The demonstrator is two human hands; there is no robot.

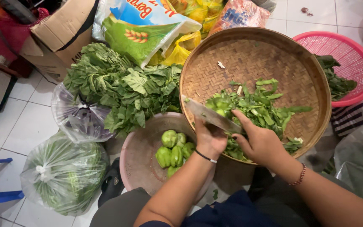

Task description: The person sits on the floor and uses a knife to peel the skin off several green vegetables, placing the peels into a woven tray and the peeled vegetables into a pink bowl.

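Observation:
My right hand (262, 143) grips the handle of a broad knife (209, 115), index finger lying along the blade. My left hand (209, 141) sits just below the blade and holds a pale green vegetable piece (218, 106) against it; its fingertips are hidden behind the blade. Both hands work over the near edge of a round woven bamboo tray (316, 71), which holds a heap of sliced green strips (265, 110). Left of the hands, a pink basin (137, 162) contains several halved green vegetables (173, 153).
A big pile of leafy greens (118, 88) lies on the tiled floor beyond the basin. Two tied plastic bags of greens (64, 174) (78, 120) sit at left. A pink mesh basket (356, 52) with leaves stands at right. A cardboard box (59, 29) and printed sacks (143, 29) are behind.

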